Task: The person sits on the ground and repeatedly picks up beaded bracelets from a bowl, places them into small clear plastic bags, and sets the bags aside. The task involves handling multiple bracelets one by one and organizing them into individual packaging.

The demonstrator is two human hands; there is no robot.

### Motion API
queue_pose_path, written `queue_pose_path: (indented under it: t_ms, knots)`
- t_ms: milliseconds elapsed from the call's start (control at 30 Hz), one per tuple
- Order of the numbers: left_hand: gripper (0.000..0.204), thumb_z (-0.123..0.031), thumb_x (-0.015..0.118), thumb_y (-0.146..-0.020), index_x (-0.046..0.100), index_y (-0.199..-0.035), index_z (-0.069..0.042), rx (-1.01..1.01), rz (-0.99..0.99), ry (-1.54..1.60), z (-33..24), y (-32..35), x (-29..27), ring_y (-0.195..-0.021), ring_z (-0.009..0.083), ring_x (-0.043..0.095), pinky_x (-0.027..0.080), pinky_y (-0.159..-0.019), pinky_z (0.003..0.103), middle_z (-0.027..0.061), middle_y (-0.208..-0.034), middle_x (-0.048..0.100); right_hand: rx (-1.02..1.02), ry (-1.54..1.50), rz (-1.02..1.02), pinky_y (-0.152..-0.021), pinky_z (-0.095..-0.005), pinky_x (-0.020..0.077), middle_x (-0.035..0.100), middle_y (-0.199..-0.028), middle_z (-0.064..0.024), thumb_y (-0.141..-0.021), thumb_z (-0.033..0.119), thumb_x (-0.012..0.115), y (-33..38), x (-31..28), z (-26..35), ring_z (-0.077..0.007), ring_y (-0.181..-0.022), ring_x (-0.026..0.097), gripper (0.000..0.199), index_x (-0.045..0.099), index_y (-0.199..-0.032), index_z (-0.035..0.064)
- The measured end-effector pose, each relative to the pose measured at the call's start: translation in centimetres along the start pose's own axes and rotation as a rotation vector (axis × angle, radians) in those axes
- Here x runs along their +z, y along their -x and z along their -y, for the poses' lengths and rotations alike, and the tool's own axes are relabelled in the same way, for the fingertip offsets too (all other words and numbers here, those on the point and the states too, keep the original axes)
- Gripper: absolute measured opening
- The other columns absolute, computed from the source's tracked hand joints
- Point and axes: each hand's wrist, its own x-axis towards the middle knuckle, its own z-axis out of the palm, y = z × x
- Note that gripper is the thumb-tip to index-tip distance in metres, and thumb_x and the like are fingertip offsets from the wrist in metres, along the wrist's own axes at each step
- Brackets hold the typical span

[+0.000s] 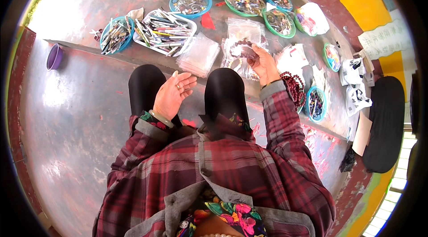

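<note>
My right hand [266,65] pinches a dark red beaded bracelet [241,44] between thumb and fingers. The bracelet hangs over a pile of clear plastic bags [243,27] on the raised ledge; I cannot tell whether it is inside one of them. Above my left knee, my left hand [174,93] is held up with its palm turned inward, fingers apart and nothing in it. A stack of flat clear bags [199,55] lies on the ledge beyond that hand. Strings of dark red beads [294,89] are heaped beside my right wrist.
Pens fill a white tray [194,30] and a blue basket [130,22], with scissors [95,34] to their left. Several round baskets of small bagged goods stand farther back. A blue basket [325,103] of dark items sits at right; a purple bucket [54,57] stands far left.
</note>
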Motion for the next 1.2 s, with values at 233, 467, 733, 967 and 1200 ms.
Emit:
queue_pose_path:
  t_ms: [233,467,733,967,1200]
  knots:
    - [0.045,-0.033,0.036,-0.096,0.052,-0.112,0.006,-0.014,-0.129,-0.104,0.1,-1.1,0.9,-0.094,0.0208,0.058,0.043,-0.078,0.03,0.0161,-0.103,0.061,0.115,-0.137,-0.072,-0.059,-0.0261,0.0488,0.065,-0.09,-0.0058,-0.086,0.017,0.06,-7.6,-4.3,-6.2,-0.0172,-0.078,0.063,0.017,0.058,-0.101,0.0086]
    - [0.044,-0.034,0.035,-0.095,0.052,-0.11,0.003,-0.072,-0.111,-0.138,0.5,-2.0,0.9,-0.091,0.0207,0.058,0.042,-0.08,0.031,0.0144,-0.101,0.061,0.087,-0.023,-0.014,-0.061,-0.0249,0.0472,0.066,-0.097,-0.0069,-0.086,0.019,0.06,-12.8,-4.5,-3.9,-0.0155,-0.082,0.064,0.019,0.058,-0.101,0.0088]
    - [0.037,-0.03,0.044,-0.094,0.056,-0.107,0.002,-0.183,-0.07,-0.003,0.6,-3.4,1.5,-0.089,0.0185,0.059,0.045,-0.08,0.03,0.0116,-0.096,0.063,0.044,0.058,0.058,-0.059,-0.0286,0.0472,0.065,-0.089,-0.0026,-0.083,0.021,0.063,-21.9,-6.4,-0.9,-0.0152,-0.074,0.062,0.014,0.059,-0.094,0.012]
    - [0.034,-0.027,0.045,-0.094,0.056,-0.108,0.002,-0.252,-0.113,-0.02,0.4,-4.5,1.7,-0.083,0.0148,0.06,0.046,-0.077,0.027,0.01,-0.093,0.065,0.213,0.314,-0.268,-0.059,-0.0366,0.0529,0.057,-0.08,-0.0044,-0.08,0.016,0.064,-28.1,-11.0,-4.4,-0.0204,-0.068,0.058,0.015,0.057,-0.09,0.0074]
    - [0.034,-0.027,0.047,-0.093,0.057,-0.107,0.002,-0.269,-0.093,-0.008,0.8,-4.5,1.7,-0.083,0.0148,0.06,0.046,-0.076,0.026,0.01,-0.092,0.065,0.054,1.282,-0.3,-0.056,-0.0374,0.0546,0.062,-0.078,-0.0169,-0.077,0.02,0.059,-28.2,-10.3,-2.3,-0.0266,-0.068,0.064,0.024,0.058,-0.086,-0.0026]
